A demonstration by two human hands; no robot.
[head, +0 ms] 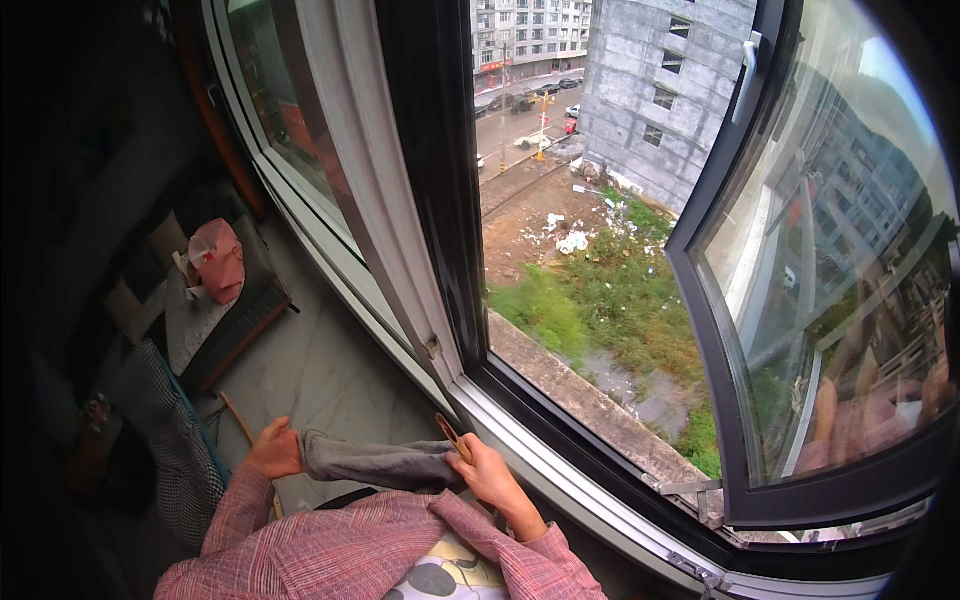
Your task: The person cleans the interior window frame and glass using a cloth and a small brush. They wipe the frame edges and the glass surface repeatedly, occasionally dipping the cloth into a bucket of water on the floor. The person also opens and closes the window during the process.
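Note:
A grey plush cloth (375, 459) is stretched sideways in front of my body. Its left end is in my left hand (274, 452), whose thumb sticks up while the other fingers are partly hidden. At the other end, my right hand (491, 474) grips the cloth together with a slim brown object (453, 436), perhaps a wooden handle or brush; its exact kind is unclear. Just right of that hand runs the white window sill track (540, 450). An outward-opened window sash (720, 420) with a white handle (746, 79) stands beyond it.
To the left, a dark seat or bench (232, 315) bears a pink bag (219, 262). Nearer is a checkered fabric panel (176, 442), with a thin wooden stick (237, 417) beside it on the marble-look floor (330, 375). The open window gives onto a drop to overgrown ground (622, 300).

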